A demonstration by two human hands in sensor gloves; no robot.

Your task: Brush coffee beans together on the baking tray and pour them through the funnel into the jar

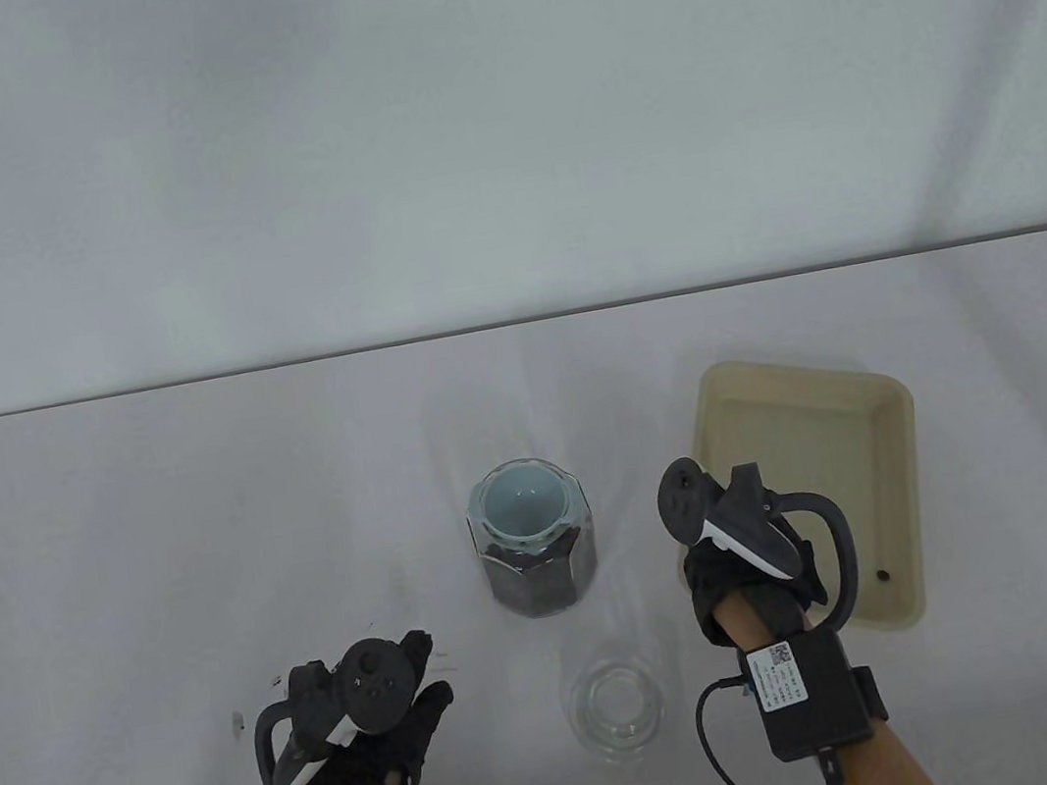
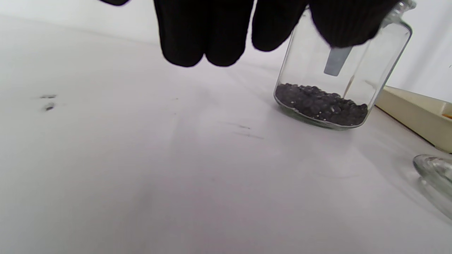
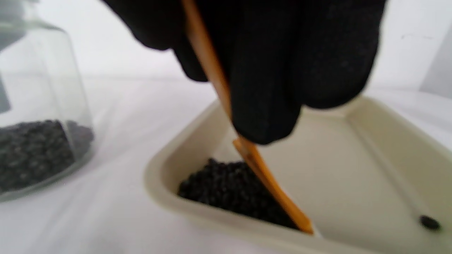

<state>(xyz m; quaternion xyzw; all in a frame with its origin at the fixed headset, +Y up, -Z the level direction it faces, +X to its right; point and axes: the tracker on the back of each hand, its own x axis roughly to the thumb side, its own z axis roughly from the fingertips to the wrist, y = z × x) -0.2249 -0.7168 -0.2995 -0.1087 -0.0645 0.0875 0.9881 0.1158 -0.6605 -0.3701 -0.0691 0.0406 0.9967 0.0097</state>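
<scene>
A beige baking tray (image 1: 818,435) lies at the right of the table. My right hand (image 1: 745,566) hovers over its near-left corner and grips an orange brush (image 3: 268,176) whose tip reaches the tray floor. Coffee beans (image 3: 226,192) are heaped in that corner against the brush. One stray bean (image 3: 429,222) lies apart near the tray's edge. The glass jar (image 1: 538,559) stands mid-table, about a third full of beans (image 2: 321,104), with a pale funnel (image 1: 521,502) in its mouth. My left hand (image 1: 377,724) rests at the near left, fingers relaxed and holding nothing.
A clear glass lid or dish (image 1: 615,708) sits near the front edge between my hands, just in front of the jar. A small dark speck (image 1: 238,724) marks the table left of my left hand. The table's far edge meets a white backdrop.
</scene>
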